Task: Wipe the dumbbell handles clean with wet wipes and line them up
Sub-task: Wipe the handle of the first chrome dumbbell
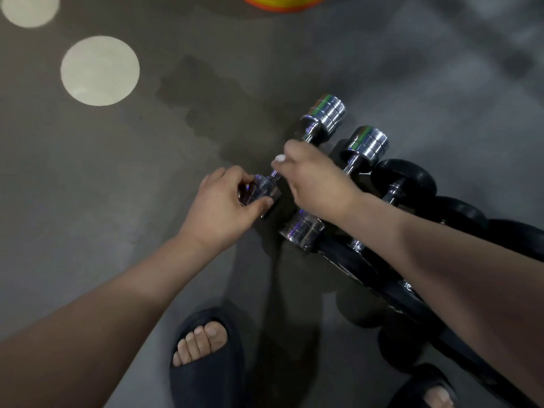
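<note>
Counted 2 chrome dumbbells, 3 black dumbbells part-hidden by arm | left hand: gripped chrome end | right hand: clutched wipe round handle

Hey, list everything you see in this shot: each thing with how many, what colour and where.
Held chrome dumbbell: one, silver, centre of the floor, leftmost in the row.
Second chrome dumbbell: one, silver, just right of it.
Black dumbbells: several, exact count unclear, right of the chrome pair, partly under the right forearm.
Wet wipe: one, white, at the held dumbbell's handle.
Pale circles: two, cream, on the floor upper left.
Round object: one, yellow and orange, cut off by the top edge.
Floor: grey, darker patch near the centre.
Slippers: two, dark, bottom, on the person's feet.
Left grip: bare hand, holds the held dumbbell's near head.
Right grip: bare hand, pinches the wipe.
</note>
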Action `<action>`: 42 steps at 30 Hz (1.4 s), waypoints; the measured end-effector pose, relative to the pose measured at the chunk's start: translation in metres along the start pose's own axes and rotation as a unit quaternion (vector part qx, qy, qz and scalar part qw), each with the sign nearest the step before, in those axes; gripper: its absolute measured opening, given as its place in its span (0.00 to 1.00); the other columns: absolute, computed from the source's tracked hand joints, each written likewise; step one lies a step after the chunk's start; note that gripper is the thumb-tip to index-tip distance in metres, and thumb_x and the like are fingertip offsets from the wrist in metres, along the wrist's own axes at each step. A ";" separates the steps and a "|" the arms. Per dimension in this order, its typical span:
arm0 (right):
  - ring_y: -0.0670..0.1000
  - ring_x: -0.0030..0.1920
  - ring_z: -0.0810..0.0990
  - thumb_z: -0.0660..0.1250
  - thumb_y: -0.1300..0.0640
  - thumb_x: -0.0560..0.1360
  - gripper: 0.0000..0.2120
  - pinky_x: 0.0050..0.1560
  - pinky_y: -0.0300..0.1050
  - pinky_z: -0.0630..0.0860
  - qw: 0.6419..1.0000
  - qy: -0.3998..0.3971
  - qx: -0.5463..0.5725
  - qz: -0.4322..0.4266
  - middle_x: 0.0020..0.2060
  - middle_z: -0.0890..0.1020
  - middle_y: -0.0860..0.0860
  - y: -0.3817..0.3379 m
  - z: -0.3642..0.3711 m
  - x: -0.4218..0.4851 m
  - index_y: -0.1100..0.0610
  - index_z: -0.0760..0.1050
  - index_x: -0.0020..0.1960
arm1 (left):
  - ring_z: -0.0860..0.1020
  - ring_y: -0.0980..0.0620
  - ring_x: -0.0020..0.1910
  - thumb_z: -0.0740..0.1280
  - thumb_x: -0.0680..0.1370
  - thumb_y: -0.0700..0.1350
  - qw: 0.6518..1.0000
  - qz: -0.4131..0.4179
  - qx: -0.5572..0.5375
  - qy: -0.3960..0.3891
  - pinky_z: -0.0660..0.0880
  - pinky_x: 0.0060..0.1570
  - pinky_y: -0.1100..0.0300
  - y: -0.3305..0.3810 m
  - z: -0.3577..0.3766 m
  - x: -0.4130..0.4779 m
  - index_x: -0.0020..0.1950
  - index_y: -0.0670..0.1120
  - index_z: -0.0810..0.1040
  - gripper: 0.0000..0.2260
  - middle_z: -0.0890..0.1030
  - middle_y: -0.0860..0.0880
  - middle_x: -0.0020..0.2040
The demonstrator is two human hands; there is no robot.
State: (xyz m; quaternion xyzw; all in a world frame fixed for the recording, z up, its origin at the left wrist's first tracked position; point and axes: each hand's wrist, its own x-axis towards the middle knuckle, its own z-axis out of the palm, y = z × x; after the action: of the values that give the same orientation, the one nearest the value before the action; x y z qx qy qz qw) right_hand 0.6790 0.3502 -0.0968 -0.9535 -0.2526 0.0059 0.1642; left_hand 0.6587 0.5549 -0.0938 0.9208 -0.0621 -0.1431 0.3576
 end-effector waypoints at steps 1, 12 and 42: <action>0.52 0.40 0.65 0.68 0.69 0.75 0.03 0.37 0.45 0.65 0.999 -0.017 0.006 -0.038 0.41 0.63 0.51 -0.003 0.000 -0.002 0.64 0.78 0.47 | 0.76 0.48 0.49 0.77 0.68 0.57 1.000 -0.002 -0.003 0.000 0.71 0.48 0.57 0.000 -0.001 0.000 0.53 0.51 0.79 0.18 0.77 0.52 0.46; 0.52 0.41 0.67 0.66 0.70 0.73 0.06 0.39 0.43 0.62 1.000 -0.001 0.004 0.015 0.42 0.61 0.49 0.004 -0.005 0.012 0.64 0.79 0.47 | 0.81 0.52 0.47 0.72 0.72 0.58 0.997 -0.062 -0.045 -0.024 0.78 0.52 0.49 -0.004 -0.014 0.007 0.54 0.51 0.81 0.16 0.83 0.52 0.46; 0.61 0.50 0.78 0.63 0.63 0.79 0.12 0.46 0.43 0.67 0.960 0.092 0.062 0.256 0.54 0.77 0.60 0.014 -0.002 0.034 0.60 0.80 0.60 | 0.78 0.54 0.48 0.69 0.78 0.49 1.000 -0.013 -0.009 0.026 0.74 0.53 0.61 -0.015 -0.021 0.013 0.56 0.52 0.82 0.07 0.79 0.51 0.48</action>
State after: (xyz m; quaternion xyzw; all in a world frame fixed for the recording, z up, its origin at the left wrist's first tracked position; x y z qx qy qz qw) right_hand 0.7160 0.3544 -0.0969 -0.9706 0.0176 -0.0247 0.2389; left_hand 0.6777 0.5762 -0.0918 0.9217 -0.0391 -0.1242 0.3654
